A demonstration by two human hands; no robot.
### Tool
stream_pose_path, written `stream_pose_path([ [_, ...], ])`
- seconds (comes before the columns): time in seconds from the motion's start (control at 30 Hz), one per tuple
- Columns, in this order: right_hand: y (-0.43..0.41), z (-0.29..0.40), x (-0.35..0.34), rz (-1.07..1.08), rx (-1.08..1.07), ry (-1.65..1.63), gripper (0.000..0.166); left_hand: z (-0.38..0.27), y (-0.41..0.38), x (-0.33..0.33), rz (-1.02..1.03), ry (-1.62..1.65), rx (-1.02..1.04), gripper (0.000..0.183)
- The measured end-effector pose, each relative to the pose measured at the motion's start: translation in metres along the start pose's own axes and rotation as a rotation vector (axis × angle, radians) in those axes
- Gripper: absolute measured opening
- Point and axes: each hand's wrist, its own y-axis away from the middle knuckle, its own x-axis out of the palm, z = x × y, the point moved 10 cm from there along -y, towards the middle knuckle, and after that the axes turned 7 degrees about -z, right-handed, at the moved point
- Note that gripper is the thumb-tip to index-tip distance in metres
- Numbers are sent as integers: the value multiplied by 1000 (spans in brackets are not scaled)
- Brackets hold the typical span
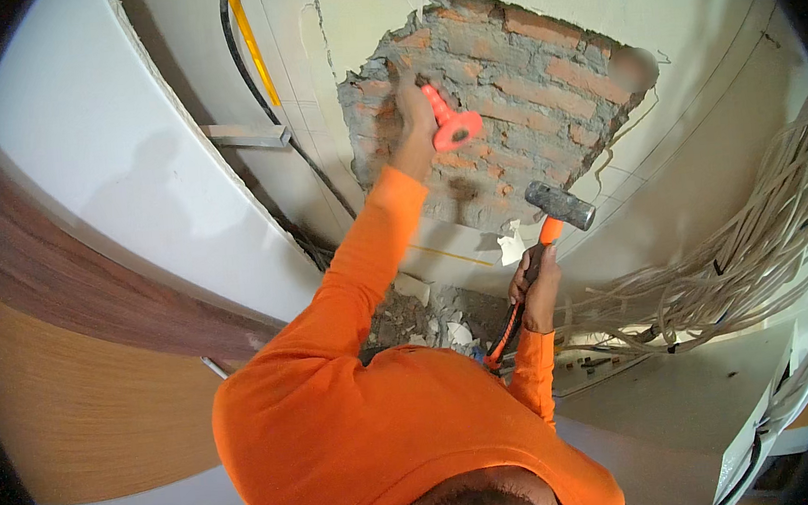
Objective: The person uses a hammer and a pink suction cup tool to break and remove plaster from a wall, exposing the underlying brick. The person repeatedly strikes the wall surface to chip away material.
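My left hand (415, 109) grips a chisel with a red-orange guarded handle (452, 126), held up against the broken-out part of the wall; its blade is hidden. Behind it, exposed brickwork with grey mortar (530, 93) shows inside a ragged edge of plaster (371, 16). Lower and to the right, my right hand (538, 281) is closed around the orange and black handle of a club hammer. The steel hammer head (560, 204) points up, apart from the chisel. A torn white flake (511, 244) is beside the hammer head.
Rubble and plaster chips (445, 320) lie at the wall's foot. Many loose cables (705, 286) hang at the right. A white panel (154, 158) stands on the left, with a metal channel (245, 135), a black cable (248, 79) and a yellow strip (254, 47) behind it.
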Motion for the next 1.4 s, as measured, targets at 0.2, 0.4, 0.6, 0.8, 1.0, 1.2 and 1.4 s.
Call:
stream_pose_path([
  [0.2,2,42,-25,-222,-114,-109,58,1,-5,18,8,105,-24,25],
  [0.4,49,224,-8,112,-1129,-643,73,-6,5,36,-53,305,-61,25],
  [0.6,-26,119,47,-279,-769,-363,61,-18,26,62,-116,252,-43,31],
  [0.8,-43,31,78,4,-60,-154,49,-4,-18,42,-36,247,-74,33],
  [1.0,2,179,51,259,-858,-738,61,-18,8,50,-74,299,-36,30],
  [1.2,-67,50,90,34,-388,-265,53,-4,-4,39,-71,234,-33,29],
  [1.4,-26,-19,79,165,46,42,53,15,7,-52,-120,-33,-80,31],
])
